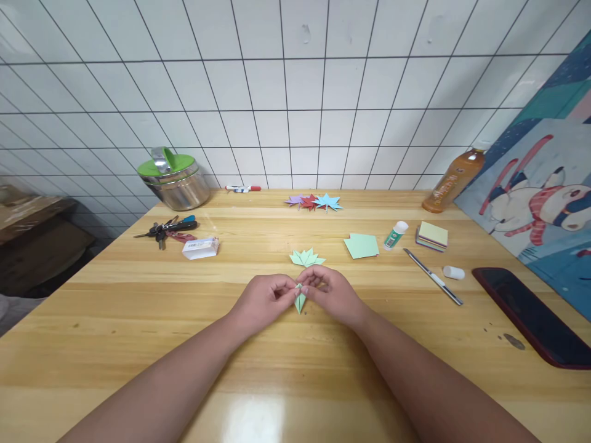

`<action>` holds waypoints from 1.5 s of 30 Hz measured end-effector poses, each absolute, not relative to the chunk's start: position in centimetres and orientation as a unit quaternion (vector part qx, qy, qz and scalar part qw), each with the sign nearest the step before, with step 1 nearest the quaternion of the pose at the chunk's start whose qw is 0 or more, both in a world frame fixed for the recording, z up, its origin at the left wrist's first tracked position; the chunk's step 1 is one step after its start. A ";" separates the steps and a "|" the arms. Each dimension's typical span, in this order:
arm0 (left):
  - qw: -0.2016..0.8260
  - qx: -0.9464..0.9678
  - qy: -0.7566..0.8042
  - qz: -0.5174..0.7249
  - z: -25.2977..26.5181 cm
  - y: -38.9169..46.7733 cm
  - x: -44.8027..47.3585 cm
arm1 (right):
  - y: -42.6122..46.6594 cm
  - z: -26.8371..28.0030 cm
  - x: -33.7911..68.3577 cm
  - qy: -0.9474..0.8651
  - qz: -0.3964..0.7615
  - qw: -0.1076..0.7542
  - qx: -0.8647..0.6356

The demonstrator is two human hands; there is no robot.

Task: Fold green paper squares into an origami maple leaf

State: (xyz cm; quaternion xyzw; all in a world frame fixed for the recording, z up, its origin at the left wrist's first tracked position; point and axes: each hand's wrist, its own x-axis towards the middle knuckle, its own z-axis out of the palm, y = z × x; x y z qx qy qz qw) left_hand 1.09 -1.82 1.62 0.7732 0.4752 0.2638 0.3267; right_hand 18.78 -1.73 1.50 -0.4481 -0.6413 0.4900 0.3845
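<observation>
Left hand [264, 299] and right hand [336, 295], loosely curled, pinch a folded green paper piece [300, 302]

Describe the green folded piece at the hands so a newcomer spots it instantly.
At the wooden table, the left hand and right hand nearly meet. Pinched between their fingers is a narrow green folded piece, pointing toward the wearer. Unlike the wider, many-pointed green fan just beyond, it is held.

On your left you see a shiny pot [184, 193] with a green lid [182, 163], keys [160, 233] in front, and a marker [242, 189] by the tiled wall [305, 86]. On your right, an orange drink bottle [451, 184] stands farther back than a dark phone [533, 317].
</observation>
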 end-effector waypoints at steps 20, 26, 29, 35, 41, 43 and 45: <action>0.426 0.733 0.463 0.258 2.0 -1.6 0.8 | -1.5 1.2 18.1 -0.536 0.588 0.435 -0.422; 0.484 0.676 0.459 0.313 1.7 -1.1 0.9 | -1.2 0.7 18.3 -0.555 0.566 0.418 -0.444; 0.512 0.658 0.444 0.329 1.6 -1.0 1.0 | -1.2 0.7 18.3 -0.550 0.546 0.435 -0.458; 0.527 0.657 0.440 0.311 1.2 -1.0 1.2 | -1.1 0.8 18.3 -0.528 0.558 0.458 -0.447; 0.501 0.666 0.470 0.291 1.2 -1.1 1.5 | -1.4 0.9 17.9 -0.555 0.554 0.457 -0.420; 0.472 0.689 0.473 0.279 1.3 -1.3 1.4 | -1.5 1.0 17.8 -0.567 0.541 0.457 -0.421; 0.449 0.709 0.472 0.269 1.4 -1.4 1.4 | -1.4 1.0 17.8 -0.569 0.529 0.456 -0.433</action>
